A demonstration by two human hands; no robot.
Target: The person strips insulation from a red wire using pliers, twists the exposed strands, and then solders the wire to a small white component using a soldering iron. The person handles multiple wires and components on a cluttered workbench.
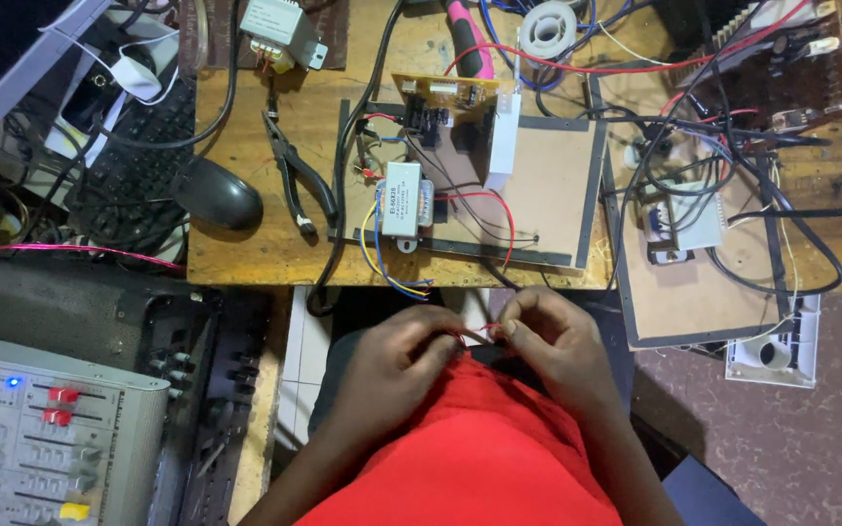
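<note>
Both hands meet just below the front edge of the wooden workbench (265, 255), over my red shirt. My left hand (397, 362) and my right hand (550, 336) each pinch an end of a thin red wire (475, 331) stretched between the fingertips. Straight ahead on the bench lies a brown board (548, 185) carrying a small grey transformer (406, 200), a yellow circuit board (450, 95) and a white block (502, 136), with red, blue and yellow leads trailing off the transformer toward my hands.
Black pliers (294, 175) and a black mouse (218, 193) lie left of the board; a keyboard (133, 170) sits further left. A second wired board (699, 263) is on the right. A grey audio mixer (41, 429) stands at lower left. A solder reel (548, 27) is at the back.
</note>
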